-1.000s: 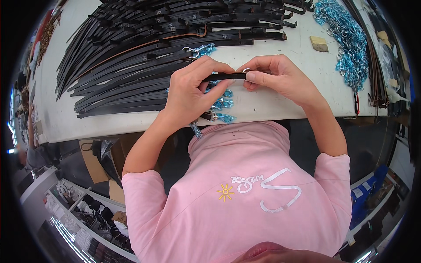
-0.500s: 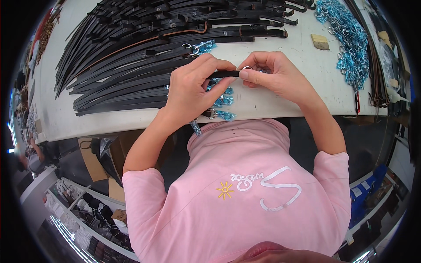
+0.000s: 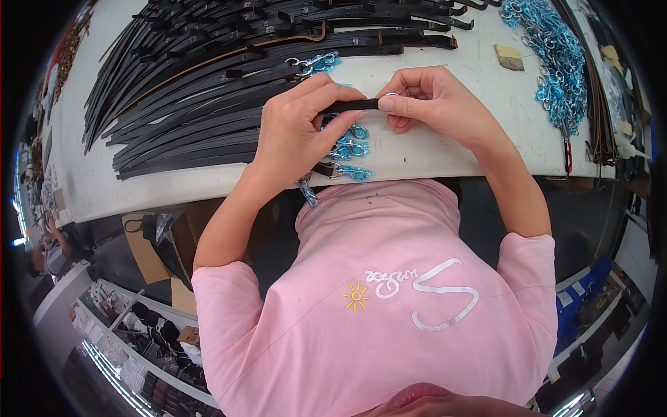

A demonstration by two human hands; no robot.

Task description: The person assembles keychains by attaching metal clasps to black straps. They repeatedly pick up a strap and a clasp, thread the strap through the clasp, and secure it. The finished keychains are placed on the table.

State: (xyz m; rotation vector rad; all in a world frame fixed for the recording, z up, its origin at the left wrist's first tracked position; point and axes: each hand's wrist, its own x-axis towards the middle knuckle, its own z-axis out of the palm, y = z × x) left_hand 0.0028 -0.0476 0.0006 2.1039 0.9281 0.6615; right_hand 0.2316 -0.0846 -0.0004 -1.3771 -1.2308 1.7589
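Observation:
My left hand (image 3: pixel 295 128) is closed on a black strap (image 3: pixel 354 105), gripping it a little back from its end. My right hand (image 3: pixel 438 108) pinches the same strap's end between thumb and fingers, and a thin metal ring edge shows at the fingertips. Most of that ring is hidden by the fingers. Below and beside my left hand, metal snap hooks in blue plastic wrap (image 3: pixel 351 149) lie at the ends of other straps. Another wrapped hook (image 3: pixel 313 64) rests just beyond that hand. Long black straps (image 3: pixel 187 135) fan out to the left.
More black straps (image 3: pixel 292 35) are heaped at the far side of the white table (image 3: pixel 445 163), with one brown-edged strip among them. To the right lie a yellowish block (image 3: pixel 509 58), a pile of blue-wrapped hooks (image 3: pixel 561 87) and a red-handled tool (image 3: pixel 567 154). Cardboard (image 3: pixel 147 250) stands below the table.
Both hands still hold the strap. They have shifted slightly in the picture, as the whole view has moved a little. My right fingers have curled lower beneath the strap end.

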